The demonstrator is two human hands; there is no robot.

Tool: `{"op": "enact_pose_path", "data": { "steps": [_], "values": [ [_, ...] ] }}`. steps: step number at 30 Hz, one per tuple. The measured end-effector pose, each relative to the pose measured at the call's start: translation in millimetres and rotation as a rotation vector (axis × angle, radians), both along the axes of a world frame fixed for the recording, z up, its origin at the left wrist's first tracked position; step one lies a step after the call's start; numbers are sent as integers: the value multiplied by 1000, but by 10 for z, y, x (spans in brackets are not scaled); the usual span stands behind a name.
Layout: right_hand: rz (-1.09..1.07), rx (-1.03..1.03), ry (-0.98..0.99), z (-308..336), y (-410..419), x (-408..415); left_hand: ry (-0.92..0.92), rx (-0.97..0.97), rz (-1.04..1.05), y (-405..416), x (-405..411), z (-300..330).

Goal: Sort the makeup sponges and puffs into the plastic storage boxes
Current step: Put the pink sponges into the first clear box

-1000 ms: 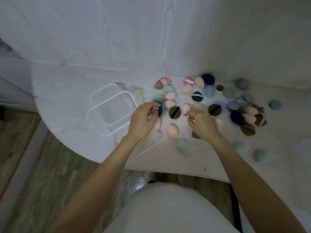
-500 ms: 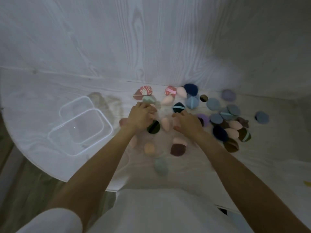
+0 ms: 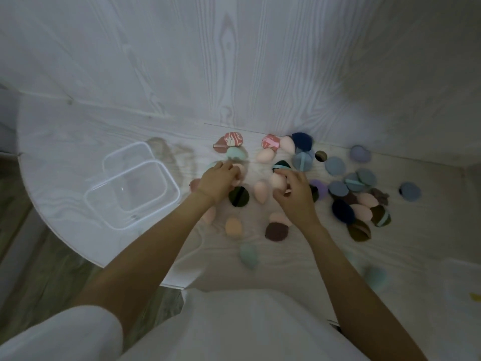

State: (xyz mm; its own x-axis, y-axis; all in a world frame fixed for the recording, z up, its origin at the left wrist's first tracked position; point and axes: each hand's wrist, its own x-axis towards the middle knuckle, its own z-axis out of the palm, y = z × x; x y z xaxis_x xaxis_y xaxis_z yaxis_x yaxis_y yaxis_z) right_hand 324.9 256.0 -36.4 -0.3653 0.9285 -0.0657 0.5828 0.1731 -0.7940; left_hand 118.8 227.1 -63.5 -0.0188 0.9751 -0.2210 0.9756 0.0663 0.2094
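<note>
Several makeup sponges and round puffs lie scattered on the white table. My left hand curls its fingers round a pale pink sponge near a mint sponge. My right hand grips a peach egg-shaped sponge just below a dark puff with a teal strap. Another peach sponge and a dark green puff lie between my hands. Two clear plastic boxes stand at the left, one partly behind the other.
Blue-grey, navy and brown puffs cluster to the right. An orange sponge, a maroon puff and a mint sponge lie nearer me. A white wood-grain wall rises behind. The table's curved edge drops to the floor at the left.
Both hands have reached farther into the pile, away from me, and closed round pink sponges. The view has shifted, so the boxes appear lower and farther left.
</note>
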Motion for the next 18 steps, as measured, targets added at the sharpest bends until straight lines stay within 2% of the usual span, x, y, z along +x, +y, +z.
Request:
{"op": "enact_pose_path", "data": {
  "steps": [3, 5, 7, 9, 11, 13, 18],
  "values": [
    [-49, -48, 79, 17, -229, -90, -148, 180, 110, -223, -29, 95],
    [-58, -111, 147, 32, -425, -182, -322, 309, 201, -463, -57, 237],
    [-22, -169, 181, 43, -612, -286, -512, 415, 297, -795, -109, 400],
    [68, -201, 175, 43, -790, -400, -612, 474, 389, -1238, -186, 490],
    [183, -179, 156, 51, -937, -504, -584, 469, 451, -1681, -243, 488],
    [319, -110, 137, 42, -1089, -639, -435, 402, 478, -2096, -325, 393],
    [451, -39, 93, -97, -1331, -862, -159, 192, 372, -2661, -536, 168]
  ]
}}
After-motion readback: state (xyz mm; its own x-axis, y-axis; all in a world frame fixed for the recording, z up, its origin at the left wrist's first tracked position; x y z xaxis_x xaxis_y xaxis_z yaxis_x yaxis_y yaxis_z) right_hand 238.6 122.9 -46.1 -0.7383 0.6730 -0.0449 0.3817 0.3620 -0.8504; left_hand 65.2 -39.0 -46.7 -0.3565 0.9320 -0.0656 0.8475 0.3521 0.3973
